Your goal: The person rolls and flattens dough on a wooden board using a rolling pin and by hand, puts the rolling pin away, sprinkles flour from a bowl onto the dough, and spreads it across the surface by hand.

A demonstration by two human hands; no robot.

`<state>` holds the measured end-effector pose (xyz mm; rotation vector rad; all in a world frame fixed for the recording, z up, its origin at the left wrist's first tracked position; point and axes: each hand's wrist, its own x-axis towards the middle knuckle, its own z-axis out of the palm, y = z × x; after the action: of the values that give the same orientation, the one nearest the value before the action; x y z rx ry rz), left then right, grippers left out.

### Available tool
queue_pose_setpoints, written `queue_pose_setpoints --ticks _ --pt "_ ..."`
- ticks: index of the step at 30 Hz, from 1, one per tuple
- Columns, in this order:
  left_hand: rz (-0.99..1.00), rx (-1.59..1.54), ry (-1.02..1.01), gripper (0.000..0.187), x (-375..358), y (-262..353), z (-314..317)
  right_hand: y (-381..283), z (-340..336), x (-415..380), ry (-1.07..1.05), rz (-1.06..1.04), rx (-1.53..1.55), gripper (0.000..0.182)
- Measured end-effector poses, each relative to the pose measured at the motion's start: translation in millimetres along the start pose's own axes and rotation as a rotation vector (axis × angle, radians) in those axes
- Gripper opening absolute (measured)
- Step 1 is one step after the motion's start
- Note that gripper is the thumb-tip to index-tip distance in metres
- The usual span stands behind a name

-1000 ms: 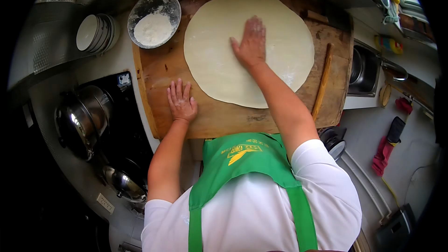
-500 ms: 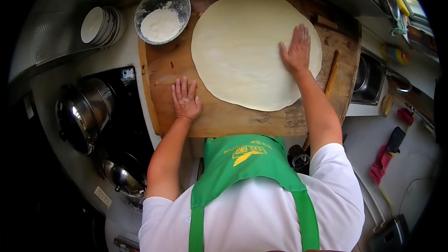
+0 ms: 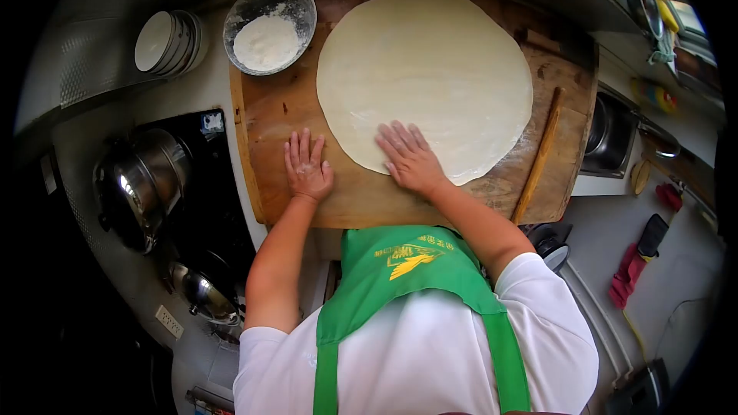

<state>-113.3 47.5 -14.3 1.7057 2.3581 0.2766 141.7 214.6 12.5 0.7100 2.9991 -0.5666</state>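
Both hands flat on the wooden board, dough sheet rolled out round.

I log, left to right: flour bowl (image 3: 269, 27) at board's (image 3: 284, 107) far left corner; left hand (image 3: 306, 167) open, palm down on bare wood just beside the dough sheet (image 3: 427, 69); right hand (image 3: 409, 157) open, fingers spread on the sheet's near edge; rolling pin (image 3: 540, 155) lying along the board's right side.

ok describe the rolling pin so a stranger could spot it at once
Start at the wooden board with the round dough. Just right of the dough, a thin wooden rolling pin lies slantwise along the board's edge: the only long stick there.
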Motion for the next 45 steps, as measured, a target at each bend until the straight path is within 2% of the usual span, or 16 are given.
queue_pose_setpoints --ticks 4,7,9,12,14,15,17,20,21,27,31,34,37,38,41,45 --pt "0.024 -0.026 0.026 0.071 -1 1 0 112 -24 -102 0.07 0.315 -0.126 0.077" --pt "0.028 0.014 -0.008 0.071 -2 -2 3 194 -53 -67 0.193 0.333 -0.203 0.086" --pt "0.022 0.013 -0.002 0.071 0 -2 2 217 -66 1 0.246 0.449 -0.177 0.09" --pt "0.041 0.038 0.019 0.071 0 -3 4 210 -68 117 0.383 0.595 -0.206 0.09" --pt "0.06 0.056 0.01 0.071 2 -2 3 166 -59 171 0.394 0.616 -0.2 0.087" --pt "0.05 0.072 0.008 0.071 1 -2 2 130 -64 182 0.296 0.571 -0.157 0.084" --pt "0.057 0.064 0.004 0.071 0 -1 1 73 -44 173 0.27 0.333 0.003 0.075" --pt "0.063 0.05 0.023 0.072 3 -3 4 36 -1 110 0.24 0.062 0.055 0.07" --pt "0.057 0.052 0.042 0.072 0 -2 5 46 -7 88 0.243 0.083 0.052 0.07" --pt "0.102 0.061 0.054 0.075 0 -3 5 147 -40 -34 0.335 0.69 -0.076 0.083" --pt "0.109 0.083 0.052 0.075 0 0 4 135 -24 -93 0.35 0.746 -0.078 0.09" --pt "0.107 0.114 0.047 0.076 1 3 1 113 -18 -113 0.202 0.624 0.04 0.098" --pt "0.101 0.115 0.027 0.076 1 -1 1 151 -32 -102 0.268 0.674 -0.013 0.099" --pt "0.099 0.109 0.025 0.076 1 0 1 170 -37 -87 0.296 0.725 -0.129 0.098" --pt "0.089 0.095 0.012 0.076 1 1 1 205 -58 -13 0.302 0.841 -0.141 0.094" --pt "0.094 0.074 0.023 0.075 1 0 1 187 -71 107 0.375 0.748 -0.15 0.089"
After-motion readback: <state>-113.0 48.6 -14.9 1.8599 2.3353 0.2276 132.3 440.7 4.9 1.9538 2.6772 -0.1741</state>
